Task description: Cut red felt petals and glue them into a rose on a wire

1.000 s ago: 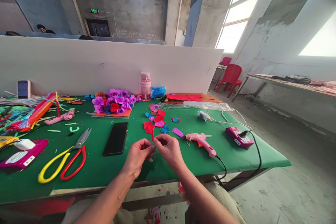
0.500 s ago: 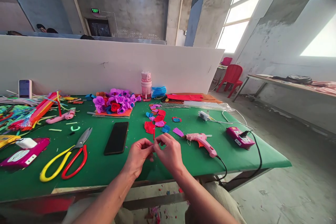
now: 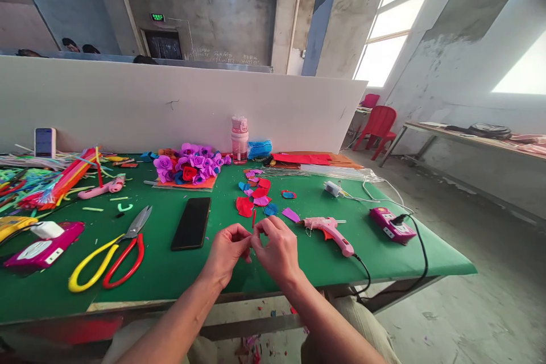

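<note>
My left hand (image 3: 229, 251) and my right hand (image 3: 277, 249) meet fingertip to fingertip above the front of the green table. Both pinch a narrow red paper strip (image 3: 254, 218), whose upper end stands up between them; its lower part is hidden by the fingers. Just beyond lie loose cut petals, among them a red petal (image 3: 244, 206) and a blue petal (image 3: 270, 209). A purple paper piece (image 3: 290, 215) rests near the nozzle of a pink glue gun (image 3: 330, 231), to the right of my right hand. Left of my left hand lies a black phone (image 3: 191, 223).
Yellow-and-red-handled scissors (image 3: 132, 233) lie open at left. Purple paper roses (image 3: 191, 162) and a pink bottle (image 3: 239, 140) stand at the back, before a white partition (image 3: 191, 102). Magenta power strips (image 3: 392, 225) sit at both sides; a black cord hangs over the right front edge.
The view has shifted slightly, so everything sits a little further right. Both hands keep their pinch on the red paper strip, with barely any finger movement.
</note>
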A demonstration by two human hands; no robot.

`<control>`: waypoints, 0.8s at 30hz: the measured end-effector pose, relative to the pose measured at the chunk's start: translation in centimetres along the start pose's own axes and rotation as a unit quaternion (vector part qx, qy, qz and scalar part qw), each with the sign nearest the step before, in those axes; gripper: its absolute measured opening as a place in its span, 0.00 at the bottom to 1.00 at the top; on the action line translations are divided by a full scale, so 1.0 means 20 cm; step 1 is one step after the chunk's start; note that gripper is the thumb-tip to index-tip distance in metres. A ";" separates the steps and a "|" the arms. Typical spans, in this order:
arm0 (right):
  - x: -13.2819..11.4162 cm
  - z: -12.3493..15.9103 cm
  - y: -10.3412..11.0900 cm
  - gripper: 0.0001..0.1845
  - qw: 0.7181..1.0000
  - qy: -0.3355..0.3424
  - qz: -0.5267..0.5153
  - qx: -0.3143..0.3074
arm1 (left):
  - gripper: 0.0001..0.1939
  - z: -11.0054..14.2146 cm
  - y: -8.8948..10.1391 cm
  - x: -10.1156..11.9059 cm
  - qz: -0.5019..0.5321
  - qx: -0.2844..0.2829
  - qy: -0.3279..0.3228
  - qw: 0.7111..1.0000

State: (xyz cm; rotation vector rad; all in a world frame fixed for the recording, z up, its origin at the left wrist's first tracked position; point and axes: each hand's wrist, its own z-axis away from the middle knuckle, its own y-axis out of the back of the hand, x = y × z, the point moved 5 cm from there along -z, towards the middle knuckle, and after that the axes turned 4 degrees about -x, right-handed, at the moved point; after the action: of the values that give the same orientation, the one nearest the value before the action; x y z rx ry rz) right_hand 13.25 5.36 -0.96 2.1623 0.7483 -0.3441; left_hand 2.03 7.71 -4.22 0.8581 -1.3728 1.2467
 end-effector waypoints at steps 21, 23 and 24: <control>-0.05 0.01 0.02 0.07 0.999 0.024 0.041 -0.020 | 0.15 0.01 0.00 0.01 0.019 -0.010 0.007 1.000; -0.04 0.01 0.02 0.07 1.000 -0.007 -0.005 -0.030 | 0.15 0.01 -0.01 0.01 0.020 -0.011 0.014 1.000; -0.04 0.01 0.02 0.07 0.999 -0.023 -0.031 -0.034 | 0.15 0.01 0.00 0.01 0.020 -0.010 0.018 1.000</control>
State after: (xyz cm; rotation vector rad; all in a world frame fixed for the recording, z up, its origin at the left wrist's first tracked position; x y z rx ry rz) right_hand 12.93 4.80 -0.49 2.0648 0.7906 -0.3947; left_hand 2.03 7.44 -4.05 0.7954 -1.3776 1.2716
